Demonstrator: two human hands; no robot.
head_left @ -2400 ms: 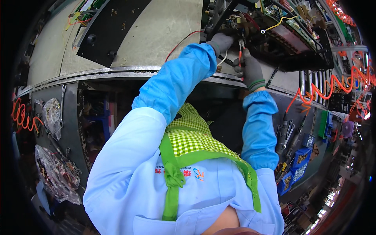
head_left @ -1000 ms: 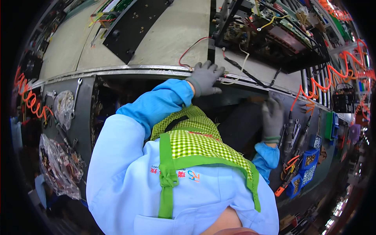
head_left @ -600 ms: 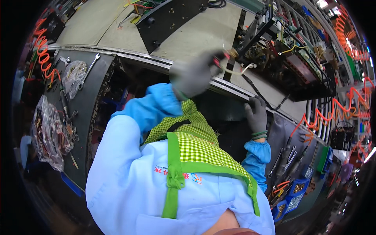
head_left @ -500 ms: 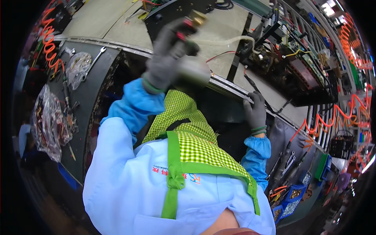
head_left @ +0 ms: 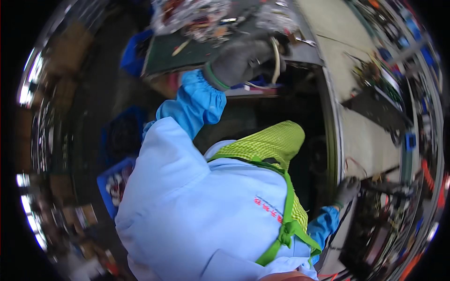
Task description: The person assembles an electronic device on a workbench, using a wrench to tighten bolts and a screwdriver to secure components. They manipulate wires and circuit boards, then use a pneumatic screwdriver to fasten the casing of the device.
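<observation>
My left hand (head_left: 241, 61), in a dark grey work glove, is reached out over the corner of the dark green workbench (head_left: 164, 58). Its fingers are closed, and a thin cream-coloured hose (head_left: 276, 61) curves down from them. Blur hides the rest of what the fingers grip. Off at the lower right, my right hand (head_left: 348, 191), also gloved, rests with loosely spread fingers at the edge of the pale bench top (head_left: 370, 140). It holds nothing that I can see and lies close beside the dark, open machine unit (head_left: 375, 229).
Clear plastic bags of small parts (head_left: 187, 16) lie on the green bench, with a wrench (head_left: 305, 42) near its corner. A black panel with wiring (head_left: 377, 107) lies on the pale bench. Blue bins (head_left: 115, 185) stand on the floor behind on the left.
My view and body have turned to the left. My left hand has swung from over the pale bench to the green bench, carrying the hose. My right hand remains by the bench edge.
</observation>
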